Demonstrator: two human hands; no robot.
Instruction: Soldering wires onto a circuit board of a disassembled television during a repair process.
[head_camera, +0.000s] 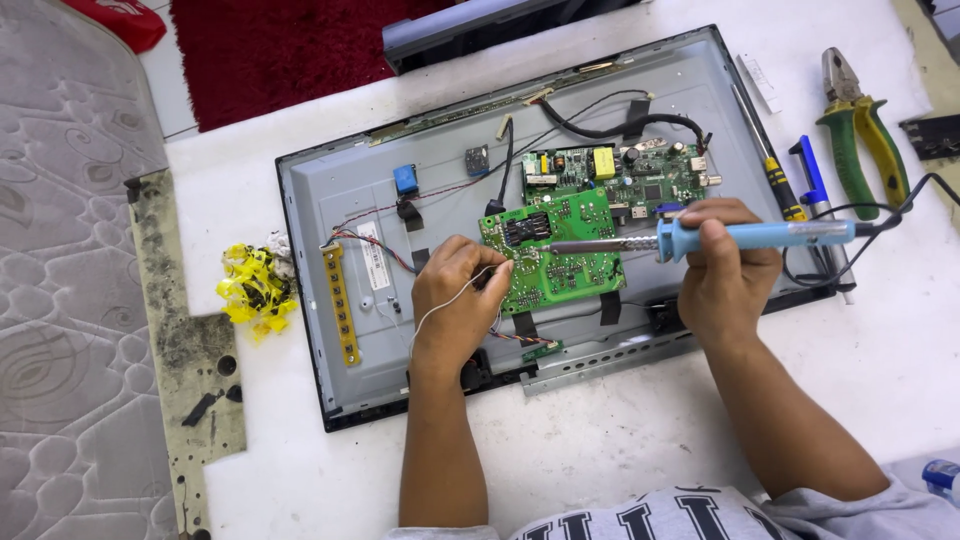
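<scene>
- The opened television back panel lies flat and holds two green circuit boards, wires and a yellow strip.
- Left hand pinches thin solder wire at the nearer board's left edge.
- Right hand is clenched around a blue soldering iron, its tip on that board.
- White table: pliers, screwdrivers, yellow scraps; red rug beyond.

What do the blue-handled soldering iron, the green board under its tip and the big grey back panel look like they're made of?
Blue-handled soldering iron, in the right hand: smooth matte handle, probably plastic, with a dull grey metal shaft. Green circuit board: glossy coated laminate, likely fibreglass, speckled with shiny solder points. Grey back panel: looks like thin sheet metal, with a flat satin sheen and pressed edges. The left hand pinches a thin pale wire.
</scene>
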